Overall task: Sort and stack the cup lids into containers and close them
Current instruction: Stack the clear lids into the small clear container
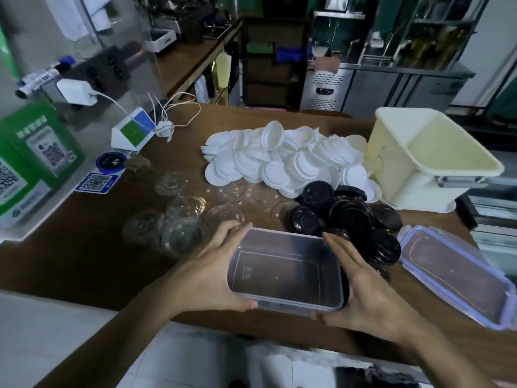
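An empty clear rectangular container [285, 271] sits at the near edge of the brown table. My left hand [215, 270] grips its left side, thumb at the near corner and fingers along the far corner. My right hand [363, 292] holds its right side, fingers stretched along the wall. Behind the container lie a heap of black lids [347, 217], a bigger heap of white lids [282, 161], and clear lids [181, 219] scattered to the left. The container's clear lid with a blue rim [453, 273] lies flat to the right.
A cream tub [428, 161] stands open at the far right of the table. QR-code stands [42, 152], a small card stand [134, 130] and white cables [173, 113] occupy the far left. Shelves and steel kitchen units fill the background.
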Demonstrator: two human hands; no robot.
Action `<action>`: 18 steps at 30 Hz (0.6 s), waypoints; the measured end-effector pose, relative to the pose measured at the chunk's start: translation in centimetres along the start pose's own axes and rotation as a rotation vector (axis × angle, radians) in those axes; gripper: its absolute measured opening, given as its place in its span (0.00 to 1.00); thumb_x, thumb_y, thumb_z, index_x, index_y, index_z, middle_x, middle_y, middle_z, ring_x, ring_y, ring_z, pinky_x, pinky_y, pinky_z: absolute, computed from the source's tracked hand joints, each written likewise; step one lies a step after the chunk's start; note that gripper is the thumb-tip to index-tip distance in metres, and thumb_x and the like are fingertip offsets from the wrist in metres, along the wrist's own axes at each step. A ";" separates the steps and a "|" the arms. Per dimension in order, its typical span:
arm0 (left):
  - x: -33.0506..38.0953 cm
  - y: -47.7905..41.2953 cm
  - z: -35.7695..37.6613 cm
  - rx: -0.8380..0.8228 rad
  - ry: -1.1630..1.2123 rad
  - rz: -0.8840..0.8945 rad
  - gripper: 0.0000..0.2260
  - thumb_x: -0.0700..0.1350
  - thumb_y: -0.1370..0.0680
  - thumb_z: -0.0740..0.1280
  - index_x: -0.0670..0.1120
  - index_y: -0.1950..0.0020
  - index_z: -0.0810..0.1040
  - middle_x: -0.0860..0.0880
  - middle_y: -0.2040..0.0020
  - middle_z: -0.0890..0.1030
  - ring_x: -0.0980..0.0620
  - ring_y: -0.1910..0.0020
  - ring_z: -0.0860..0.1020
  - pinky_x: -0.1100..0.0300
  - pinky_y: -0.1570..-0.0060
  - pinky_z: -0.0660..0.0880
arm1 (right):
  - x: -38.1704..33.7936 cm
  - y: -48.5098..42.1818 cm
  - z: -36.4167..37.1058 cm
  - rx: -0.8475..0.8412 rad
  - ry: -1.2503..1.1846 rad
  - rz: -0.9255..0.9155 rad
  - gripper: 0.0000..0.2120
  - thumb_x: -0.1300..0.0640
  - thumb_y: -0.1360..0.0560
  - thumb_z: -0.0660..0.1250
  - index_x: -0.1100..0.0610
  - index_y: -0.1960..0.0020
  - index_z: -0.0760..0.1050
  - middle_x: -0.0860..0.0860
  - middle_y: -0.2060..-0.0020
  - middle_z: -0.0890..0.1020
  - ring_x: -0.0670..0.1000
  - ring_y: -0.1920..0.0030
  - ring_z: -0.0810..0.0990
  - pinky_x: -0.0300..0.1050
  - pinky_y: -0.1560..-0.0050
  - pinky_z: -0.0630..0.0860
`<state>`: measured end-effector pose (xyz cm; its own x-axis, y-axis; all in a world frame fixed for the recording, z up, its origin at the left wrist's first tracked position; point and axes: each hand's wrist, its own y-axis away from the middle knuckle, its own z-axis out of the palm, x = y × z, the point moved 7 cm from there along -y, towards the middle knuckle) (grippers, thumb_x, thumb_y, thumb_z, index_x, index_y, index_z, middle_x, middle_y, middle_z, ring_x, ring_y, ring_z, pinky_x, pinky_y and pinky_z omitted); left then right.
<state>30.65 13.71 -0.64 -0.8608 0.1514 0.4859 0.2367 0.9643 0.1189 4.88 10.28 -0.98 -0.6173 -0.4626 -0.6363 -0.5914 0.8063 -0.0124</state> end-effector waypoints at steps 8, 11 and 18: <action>-1.4 -0.7 1.6 0.054 -0.049 0.070 0.62 0.72 0.36 0.76 0.56 0.15 0.42 0.59 0.20 0.45 0.58 0.21 0.53 0.60 0.23 0.58 | 0.3 -0.1 1.6 -0.040 0.163 0.078 0.66 0.33 0.40 0.80 0.44 0.16 0.41 0.34 0.19 0.44 0.37 0.24 0.62 0.37 0.28 0.68; -2.2 -1.4 1.3 0.050 -0.092 0.063 0.63 0.74 0.37 0.74 0.56 0.15 0.40 0.58 0.19 0.43 0.56 0.19 0.49 0.55 0.19 0.54 | 0.2 -0.8 1.6 -0.044 0.259 0.084 0.68 0.29 0.40 0.77 0.46 0.16 0.37 0.36 0.19 0.40 0.37 0.20 0.54 0.33 0.25 0.60; -4.0 -1.9 0.5 -0.005 -0.033 0.108 0.63 0.83 0.39 0.67 0.59 0.15 0.41 0.65 0.17 0.39 0.58 0.17 0.43 0.44 0.17 0.47 | -1.5 -1.8 1.2 -0.075 0.186 0.102 0.68 0.23 0.41 0.76 0.41 0.18 0.36 0.30 0.21 0.38 0.30 0.22 0.41 0.28 0.25 0.47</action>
<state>33.44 11.41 -3.21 -0.8446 0.2617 0.4672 0.3313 0.9408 0.0721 7.52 9.94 -0.97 -0.7569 -0.4454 -0.4782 -0.5535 0.8260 0.1068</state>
